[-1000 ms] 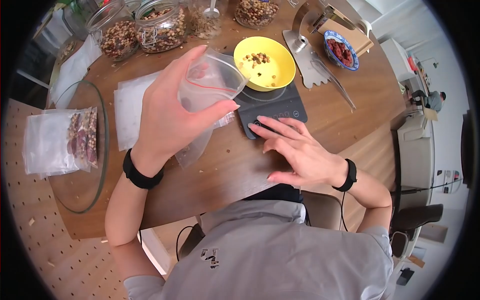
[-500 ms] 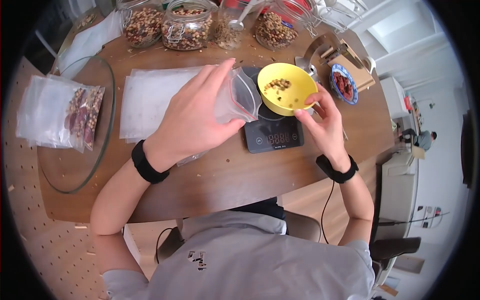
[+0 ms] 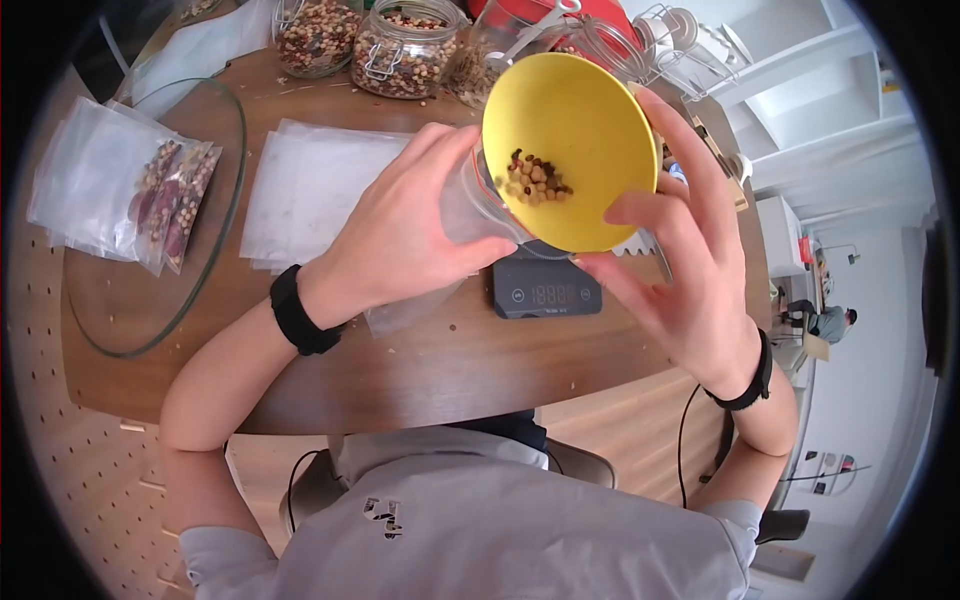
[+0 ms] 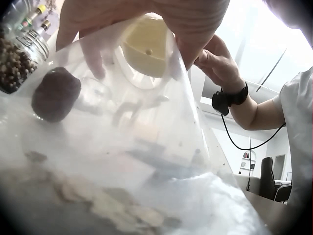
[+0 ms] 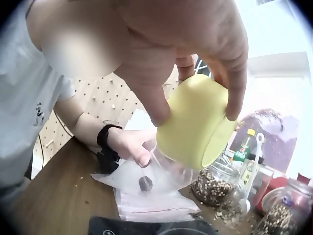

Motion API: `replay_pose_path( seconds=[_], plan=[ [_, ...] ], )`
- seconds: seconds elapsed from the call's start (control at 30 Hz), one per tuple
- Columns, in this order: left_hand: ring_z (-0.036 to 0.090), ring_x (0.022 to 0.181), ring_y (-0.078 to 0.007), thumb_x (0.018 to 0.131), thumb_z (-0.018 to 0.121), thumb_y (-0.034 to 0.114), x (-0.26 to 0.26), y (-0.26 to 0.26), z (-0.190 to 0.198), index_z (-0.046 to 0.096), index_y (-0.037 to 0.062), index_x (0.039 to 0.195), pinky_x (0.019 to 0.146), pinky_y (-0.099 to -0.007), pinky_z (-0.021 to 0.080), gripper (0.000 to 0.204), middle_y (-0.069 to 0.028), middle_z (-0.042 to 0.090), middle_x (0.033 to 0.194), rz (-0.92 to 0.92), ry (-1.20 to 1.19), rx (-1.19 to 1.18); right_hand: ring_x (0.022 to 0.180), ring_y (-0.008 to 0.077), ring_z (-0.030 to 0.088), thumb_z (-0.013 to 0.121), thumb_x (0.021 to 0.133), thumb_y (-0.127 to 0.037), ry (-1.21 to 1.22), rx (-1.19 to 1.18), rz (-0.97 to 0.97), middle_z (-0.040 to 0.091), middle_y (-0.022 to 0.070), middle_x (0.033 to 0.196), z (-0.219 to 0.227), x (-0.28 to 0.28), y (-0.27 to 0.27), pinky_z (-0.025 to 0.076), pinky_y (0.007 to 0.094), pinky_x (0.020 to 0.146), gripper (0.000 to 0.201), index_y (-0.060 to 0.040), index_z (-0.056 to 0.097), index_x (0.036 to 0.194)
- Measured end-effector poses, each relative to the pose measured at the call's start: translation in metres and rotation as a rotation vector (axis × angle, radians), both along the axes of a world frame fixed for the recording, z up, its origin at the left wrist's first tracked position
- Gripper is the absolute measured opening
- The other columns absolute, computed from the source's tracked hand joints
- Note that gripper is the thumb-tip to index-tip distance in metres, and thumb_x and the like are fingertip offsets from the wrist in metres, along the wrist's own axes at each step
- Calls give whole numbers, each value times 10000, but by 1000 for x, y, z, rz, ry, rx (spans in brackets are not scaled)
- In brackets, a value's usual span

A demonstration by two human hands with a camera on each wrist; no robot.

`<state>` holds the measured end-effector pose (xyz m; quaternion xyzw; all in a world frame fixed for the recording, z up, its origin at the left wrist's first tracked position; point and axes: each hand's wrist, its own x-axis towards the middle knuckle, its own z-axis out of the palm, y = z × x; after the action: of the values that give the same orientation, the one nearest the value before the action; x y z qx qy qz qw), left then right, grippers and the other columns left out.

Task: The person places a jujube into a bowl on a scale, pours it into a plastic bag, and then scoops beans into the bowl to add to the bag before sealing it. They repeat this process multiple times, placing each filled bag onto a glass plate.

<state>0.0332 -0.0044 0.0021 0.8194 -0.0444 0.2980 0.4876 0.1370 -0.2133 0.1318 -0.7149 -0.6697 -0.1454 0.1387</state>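
The right hand (image 3: 690, 240) grips the yellow bowl (image 3: 600, 130) by its rim and side, tilted toward the left, with mixed beans (image 3: 538, 180) gathered at its lower left. The left hand (image 3: 400, 220) holds a clear zip bag (image 3: 465, 210) by its mouth, right beside the bowl's lower left edge. Through the bag (image 4: 122, 147) in the left wrist view, a dark round piece (image 4: 56, 94) and pale flakes (image 4: 107, 200) show inside. The right wrist view has the bowl (image 5: 193, 122) tipped above the bag's mouth. Below the bowl lies a black scale (image 3: 545, 290).
Flat clear bags (image 3: 310, 190) lie left of the hands. Filled bags (image 3: 130, 190) rest on an oval glass plate (image 3: 100, 335) at the far left. Jars of beans (image 3: 405, 50) line the back, beside a jar with a white scoop (image 3: 540, 30). A blue-and-white bowl is mostly hidden behind the right hand.
The right hand has moved from the scale to the yellow bowl, gripped it, lifted it off the scale and tilted it left against the bag. The left hand keeps its hold on the bag.
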Motion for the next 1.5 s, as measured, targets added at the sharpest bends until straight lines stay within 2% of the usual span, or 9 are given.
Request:
replay_pose_path(
  seconds=[0.2,0.37,0.57,0.8,1.0,1.1,1.2,1.33,1.5],
  plan=[
    [552,1294,-354,711,876,148,1,4,3,493,0,1433,1088,-419,434,831,-197,570,1377,-25,-33,-15,1372,463,476,874,695,-16,-476,84,282,538,255,1434,-8,7,-1,560,497,1045,395,-71,653,1018],
    [595,1105,-371,713,865,177,3,0,-2,551,-4,1261,944,-424,503,657,-166,579,1167,-5,-107,6,1313,419,533,780,742,-3,-531,218,336,619,153,1398,-24,12,-2,626,462,948,240,-56,587,874],
    [594,1120,-305,708,878,156,0,-2,0,507,-6,1400,994,-402,479,802,-154,580,1230,-31,-56,7,1368,449,501,849,725,-18,-123,166,101,475,261,1504,-14,11,-11,536,498,1068,348,-43,644,1005],
    [597,1125,-266,706,881,136,0,6,0,489,-7,1447,988,-376,486,850,-138,578,1244,15,-18,0,1382,284,510,828,810,10,970,406,-341,390,197,1585,-71,49,-47,512,460,1083,303,-55,630,1029],
    [600,1133,-269,704,881,136,0,7,1,487,-7,1448,986,-376,487,854,-144,576,1247,13,0,8,1358,258,527,817,836,-7,1118,362,-412,420,183,1574,-129,45,-53,469,433,1102,268,-54,638,1029],
    [599,1140,-280,703,882,144,0,3,0,485,-5,1449,991,-381,485,858,-148,575,1259,0,-7,32,1347,262,535,826,840,-72,973,329,-367,449,167,1557,-146,49,-53,448,435,1101,328,-57,638,1107],
    [598,1153,-300,699,884,145,-2,0,2,483,-2,1452,997,-390,484,866,-156,572,1279,-8,1,52,1311,256,556,831,837,-158,527,310,-456,493,142,1515,-116,50,-46,450,387,1054,443,-61,617,1213],
    [596,1178,-317,693,886,138,-3,-3,4,482,3,1455,1009,-398,483,873,-165,566,1309,-5,22,88,904,84,641,817,879,-201,852,355,-347,700,42,994,-73,79,6,485,228,728,514,-37,579,1305],
    [598,1190,-321,688,887,122,-5,-4,6,483,7,1455,1019,-399,485,875,-173,562,1331,-12,13,96,741,58,603,680,999,-206,731,128,-324,679,22,831,-26,115,91,456,206,621,293,23,634,1176]
  ],
)
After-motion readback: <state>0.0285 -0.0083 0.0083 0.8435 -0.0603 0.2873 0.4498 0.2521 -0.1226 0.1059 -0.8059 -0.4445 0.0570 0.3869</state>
